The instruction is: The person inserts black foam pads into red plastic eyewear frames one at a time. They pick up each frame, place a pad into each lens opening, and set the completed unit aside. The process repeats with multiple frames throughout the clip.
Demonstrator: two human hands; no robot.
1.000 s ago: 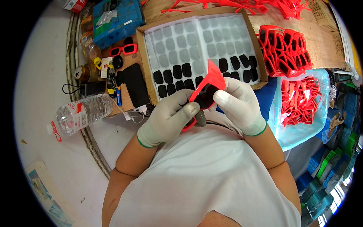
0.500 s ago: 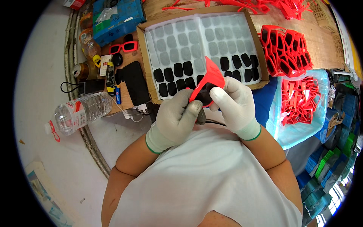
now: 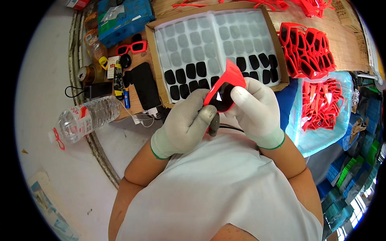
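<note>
Between my two gloved hands is a red sunglasses frame (image 3: 233, 74) with a dark lens (image 3: 222, 97) in the side that shows. My left hand (image 3: 183, 124) grips its left part, thumb in front and the fingers largely hidden behind. My right hand (image 3: 259, 110) holds the right part, with the thumb against the lens edge. Both gloves are white with green cuffs, and the left fingertips look dirty grey. Just beyond the hands lies a cardboard tray (image 3: 284, 76) holding rows of dark lenses (image 3: 191, 71), the farther ones under translucent white paper (image 3: 211, 30).
Stacked red sunglasses (image 3: 307, 50) stand right of the tray. Below them, a blue-lined container (image 3: 295, 138) holds red frame pieces (image 3: 321, 104). On the left are a phone (image 3: 145, 86), a red pair of sunglasses (image 3: 132, 48), a blue box (image 3: 124, 22) and a large clear bottle (image 3: 86, 120) lying tilted.
The frame has turned slightly, so more of its dark lens shows, now with a bright reflection. My right hand has shifted a little to the right; both hands keep their hold.
</note>
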